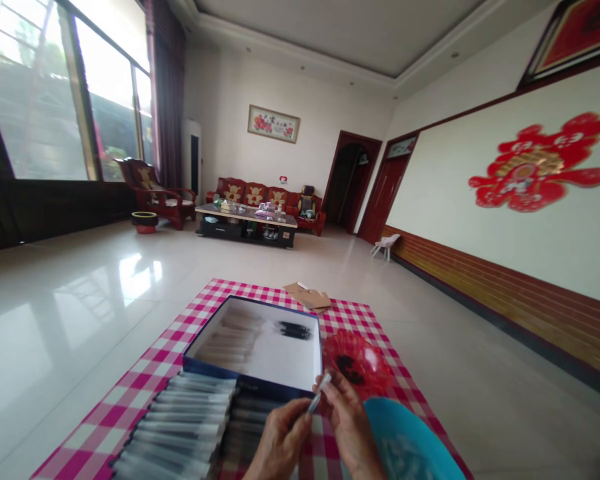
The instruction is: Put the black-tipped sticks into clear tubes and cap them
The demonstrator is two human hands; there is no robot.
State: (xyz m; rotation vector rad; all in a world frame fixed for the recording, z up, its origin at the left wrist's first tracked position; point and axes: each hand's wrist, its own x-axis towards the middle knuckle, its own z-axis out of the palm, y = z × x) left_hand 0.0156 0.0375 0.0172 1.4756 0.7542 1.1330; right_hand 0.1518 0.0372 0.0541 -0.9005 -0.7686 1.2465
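In front of the box, my left hand point(283, 433) and my right hand point(347, 417) are closed on a slim, clear pen point(320, 392). My left fingers grip its lower part, and the right fingers pinch near its whitish upper end. At the left lies a stack of clear pens point(177, 423) with dark ends. Beside my left hand are more dark, slim pieces point(247, 423), too blurred to name. A shallow blue-edged box point(280, 363) holds pale translucent tubes on its left and a small bunch of black pieces point(295, 330) at its back right.
A red flower-shaped bowl point(375, 363) with small dark pieces stands right of the box. Nearer is a turquoise basin point(430, 433) of small clear parts. Flat cardboard pieces point(307, 297) lie at the far edge of the checkered tablecloth point(150, 363). A low table point(245, 223) stands across the room.
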